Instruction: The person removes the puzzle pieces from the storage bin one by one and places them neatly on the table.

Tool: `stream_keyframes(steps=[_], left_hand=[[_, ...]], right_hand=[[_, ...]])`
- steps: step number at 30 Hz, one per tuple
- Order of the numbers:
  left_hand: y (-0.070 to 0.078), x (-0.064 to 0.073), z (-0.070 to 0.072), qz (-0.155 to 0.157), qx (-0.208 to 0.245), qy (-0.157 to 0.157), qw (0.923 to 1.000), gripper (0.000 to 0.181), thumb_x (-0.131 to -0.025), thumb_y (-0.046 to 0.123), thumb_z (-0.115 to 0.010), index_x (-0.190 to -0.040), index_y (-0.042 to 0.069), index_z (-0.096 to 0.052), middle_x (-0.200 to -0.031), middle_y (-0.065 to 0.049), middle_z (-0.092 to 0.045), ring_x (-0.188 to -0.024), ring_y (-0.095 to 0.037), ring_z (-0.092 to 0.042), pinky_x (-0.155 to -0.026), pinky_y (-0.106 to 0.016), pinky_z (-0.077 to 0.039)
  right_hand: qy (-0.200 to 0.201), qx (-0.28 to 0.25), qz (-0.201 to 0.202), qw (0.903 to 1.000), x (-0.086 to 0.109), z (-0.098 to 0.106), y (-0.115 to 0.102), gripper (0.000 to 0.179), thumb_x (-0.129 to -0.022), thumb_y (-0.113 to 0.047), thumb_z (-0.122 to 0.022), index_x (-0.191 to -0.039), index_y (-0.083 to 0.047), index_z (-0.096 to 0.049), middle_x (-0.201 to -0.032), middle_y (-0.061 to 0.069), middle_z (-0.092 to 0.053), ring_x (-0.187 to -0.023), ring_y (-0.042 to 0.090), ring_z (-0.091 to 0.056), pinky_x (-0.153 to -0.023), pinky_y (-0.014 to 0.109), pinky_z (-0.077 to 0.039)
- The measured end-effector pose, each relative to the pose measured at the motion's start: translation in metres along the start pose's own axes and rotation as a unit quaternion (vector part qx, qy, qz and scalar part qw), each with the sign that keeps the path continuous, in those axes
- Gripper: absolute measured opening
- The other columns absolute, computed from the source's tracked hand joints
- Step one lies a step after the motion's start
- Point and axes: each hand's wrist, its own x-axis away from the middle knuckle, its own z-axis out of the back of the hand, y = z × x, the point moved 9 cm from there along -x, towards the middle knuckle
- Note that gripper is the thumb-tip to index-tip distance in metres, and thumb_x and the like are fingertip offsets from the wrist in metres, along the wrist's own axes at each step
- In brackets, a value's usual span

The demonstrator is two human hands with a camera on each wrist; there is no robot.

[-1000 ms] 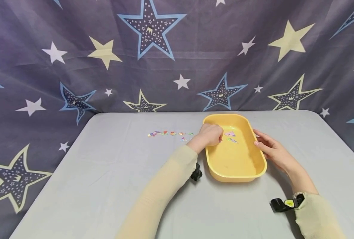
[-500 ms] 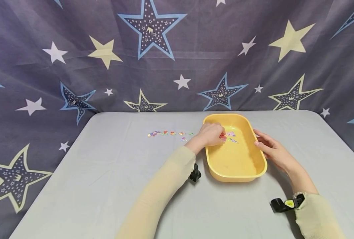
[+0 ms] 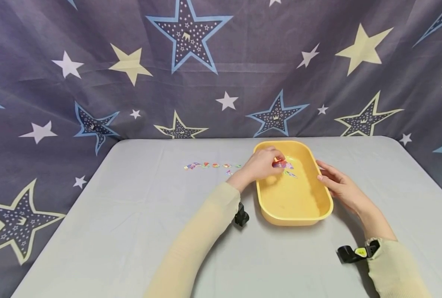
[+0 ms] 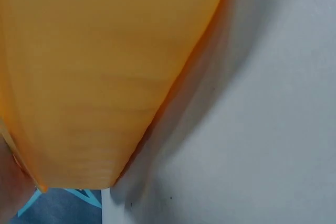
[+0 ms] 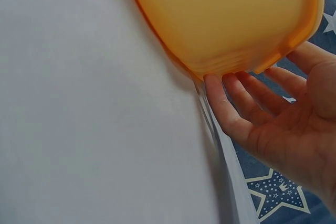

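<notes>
My left hand [image 3: 262, 164] reaches over the left rim of a yellow plastic tub [image 3: 293, 203]. Its fingertips pinch a small colourful flat cut-out [image 3: 279, 164], red and purple, partly hidden by the fingers. Inside, a pink cut-out [image 3: 289, 166] shows just beyond it, and a blue-green cut-out [image 3: 290, 174] lies on the floor of the tub. My right hand [image 3: 341, 186] touches the tub's right side with fairly straight fingers. In the right wrist view, the fingertips [image 5: 214, 83] meet the tub's outer wall. Only the tub's outer wall [image 4: 105, 77] and a blurred bit of hand show in the left wrist view.
On the grey tablecloth [image 3: 131, 215], left of the tub, lies a row of small coloured cut-outs [image 3: 215, 165], with another cut-out [image 3: 229, 172] just in front. A dark star-patterned curtain [image 3: 221, 82] hangs behind the table.
My left hand has shifted slightly right and away, and its fingers have opened out from a fist-like pose. The red cut-out, hidden at first, now shows at its fingertips. The right hand has stayed put.
</notes>
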Motion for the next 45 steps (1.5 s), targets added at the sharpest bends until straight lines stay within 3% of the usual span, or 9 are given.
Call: stream_keyframes(steps=[13, 19, 22, 28, 35, 45], left_hand=[[0.013, 0.013, 0.022, -0.057, 0.044, 0.063, 0.9954, 0.031, -0.081, 0.028, -0.066, -0.108, 0.013, -0.060, -0.103, 0.004, -0.059, -0.094, -0.006, -0.053, -0.083, -0.016, -0.041], [0.019, 0.023, 0.037, -0.068, 0.027, 0.090, 0.9932, 0.031, -0.081, 0.029, -0.065, -0.108, 0.015, -0.060, -0.104, 0.004, -0.059, -0.098, -0.007, -0.054, -0.091, -0.023, -0.038], [0.019, 0.028, 0.044, -0.070, 0.023, 0.103, 0.9920, 0.030, -0.081, 0.029, -0.065, -0.108, 0.015, -0.061, -0.103, 0.004, -0.059, -0.097, -0.009, -0.053, -0.089, -0.024, -0.039], [0.011, 0.038, 0.056, -0.061, 0.041, 0.130, 0.9888, 0.029, -0.081, 0.027, -0.065, -0.106, 0.015, -0.061, -0.099, 0.004, -0.057, -0.088, -0.008, -0.054, -0.080, -0.021, -0.042], [-0.005, 0.050, 0.064, -0.024, 0.041, 0.127, 0.9907, 0.031, -0.081, 0.030, -0.064, -0.109, 0.017, -0.061, -0.098, 0.004, -0.056, -0.088, -0.008, -0.052, -0.083, -0.026, -0.039], [-0.034, 0.071, 0.069, 0.003, 0.051, 0.133, 0.9898, 0.030, -0.079, 0.028, -0.066, -0.106, 0.017, -0.064, -0.095, 0.005, -0.056, -0.085, -0.009, -0.052, -0.077, -0.023, -0.043]], right_hand=[[-0.004, -0.004, 0.005, 1.0000, 0.001, -0.001, -0.003, 0.061, -0.096, -0.017, -0.044, -0.145, -0.004, -0.011, -0.112, -0.012, -0.050, -0.093, 0.001, -0.058, -0.071, 0.023, -0.051], [-0.004, 0.005, 0.000, 1.0000, 0.000, -0.001, -0.002, 0.061, -0.096, -0.019, -0.044, -0.145, -0.005, -0.012, -0.113, -0.012, -0.049, -0.094, 0.001, -0.058, -0.073, 0.022, -0.051], [-0.003, 0.007, 0.002, 1.0000, 0.000, -0.001, -0.003, 0.061, -0.096, -0.020, -0.045, -0.145, -0.005, -0.012, -0.113, -0.012, -0.049, -0.094, 0.001, -0.058, -0.073, 0.022, -0.051], [-0.002, 0.012, 0.003, 0.9999, 0.000, -0.001, -0.003, 0.061, -0.095, -0.021, -0.045, -0.145, -0.005, -0.013, -0.114, -0.012, -0.049, -0.094, 0.001, -0.058, -0.073, 0.022, -0.051], [-0.002, 0.009, 0.007, 0.9999, 0.000, -0.001, -0.003, 0.060, -0.096, -0.020, -0.045, -0.145, -0.005, -0.014, -0.114, -0.011, -0.049, -0.094, 0.001, -0.059, -0.072, 0.022, -0.051], [0.001, 0.015, -0.008, 0.9999, 0.000, 0.000, -0.001, 0.062, -0.095, -0.023, -0.045, -0.145, -0.005, -0.013, -0.114, -0.011, -0.047, -0.094, 0.000, -0.058, -0.073, 0.022, -0.051]])
